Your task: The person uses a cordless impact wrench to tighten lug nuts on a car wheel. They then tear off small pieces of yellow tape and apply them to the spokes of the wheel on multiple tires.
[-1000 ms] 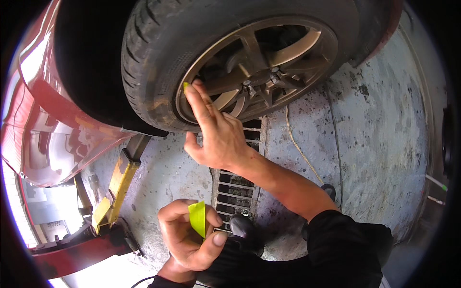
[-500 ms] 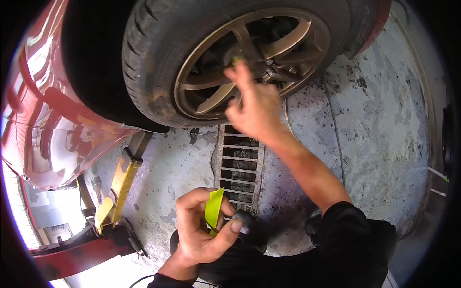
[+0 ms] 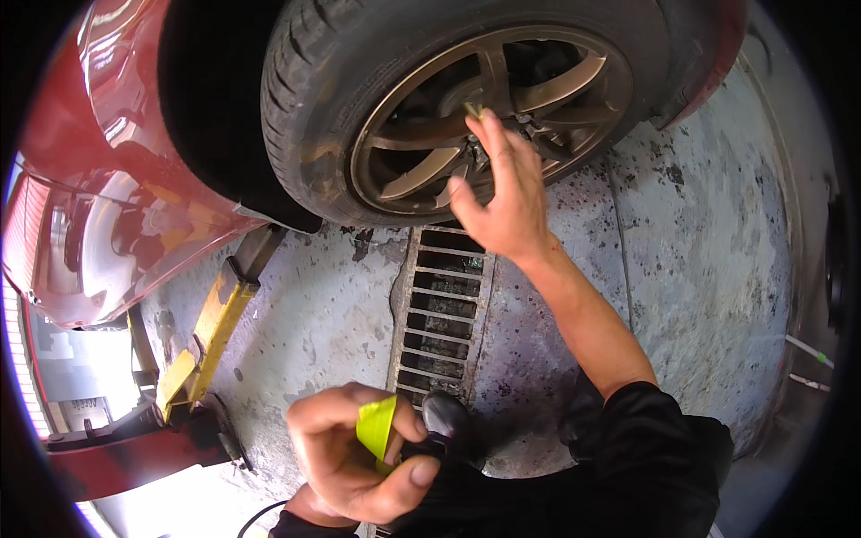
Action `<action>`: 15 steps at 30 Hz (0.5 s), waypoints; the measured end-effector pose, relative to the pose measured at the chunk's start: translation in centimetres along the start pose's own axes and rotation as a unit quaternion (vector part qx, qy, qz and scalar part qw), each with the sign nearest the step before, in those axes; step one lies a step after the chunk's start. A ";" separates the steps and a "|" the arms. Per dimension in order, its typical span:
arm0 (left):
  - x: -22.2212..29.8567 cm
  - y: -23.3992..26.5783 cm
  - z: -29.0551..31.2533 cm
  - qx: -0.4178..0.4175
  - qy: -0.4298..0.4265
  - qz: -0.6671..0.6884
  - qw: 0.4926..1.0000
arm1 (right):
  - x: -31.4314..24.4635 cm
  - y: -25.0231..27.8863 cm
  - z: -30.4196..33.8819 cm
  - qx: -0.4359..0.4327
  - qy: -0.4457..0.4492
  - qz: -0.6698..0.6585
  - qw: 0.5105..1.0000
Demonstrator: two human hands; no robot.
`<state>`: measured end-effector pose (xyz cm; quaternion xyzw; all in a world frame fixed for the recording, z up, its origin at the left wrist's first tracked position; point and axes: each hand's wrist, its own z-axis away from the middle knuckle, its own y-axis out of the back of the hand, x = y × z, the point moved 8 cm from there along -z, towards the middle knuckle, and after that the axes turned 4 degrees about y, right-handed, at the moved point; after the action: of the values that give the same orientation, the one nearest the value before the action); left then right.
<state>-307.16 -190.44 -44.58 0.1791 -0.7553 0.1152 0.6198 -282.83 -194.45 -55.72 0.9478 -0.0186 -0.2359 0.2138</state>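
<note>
My left hand is low in front of me, its curled fingers closed around a bright yellow-green strip, which looks like a piece of tape. Above it, my right hand reaches up to the bronze multi-spoke wheel of a raised red car. Its fingers are stretched out near the wheel's centre, with the thumb apart. By its fingertips shows a small yellow-green bit; whether the fingers touch it I cannot tell. The tyre surrounds the rim.
The red car body fills the left side. Under it stands a yellow lift arm on a red beam. A metal drain grate runs through the worn grey floor, with my black shoe beside it.
My right hand has shifted slightly right, its fingers now straighter and less blurred. My left hand, still holding the yellow-green strip, has moved a little left and down. The view has shifted slightly.
</note>
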 end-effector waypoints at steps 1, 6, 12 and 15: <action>0.4 -0.1 0.0 0.008 -0.021 0.013 1.000 | -1.5 0.2 -0.6 0.036 0.049 -0.052 0.997; -1.3 0.3 0.6 0.044 0.086 -0.010 0.995 | 0.2 -5.0 -3.3 -0.135 -0.014 0.032 0.990; -1.7 0.5 0.8 0.066 0.122 0.012 0.990 | -2.9 -7.3 -3.6 -0.162 -0.019 0.028 0.986; -1.6 0.0 0.0 -0.047 0.032 -0.028 0.998 | -0.7 -6.3 -3.1 -0.195 -0.009 0.050 0.979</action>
<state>-306.86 -190.20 -46.12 0.1669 -0.7346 0.0680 0.6541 -282.41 -187.41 -55.58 0.8835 -0.0211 -0.2324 0.4062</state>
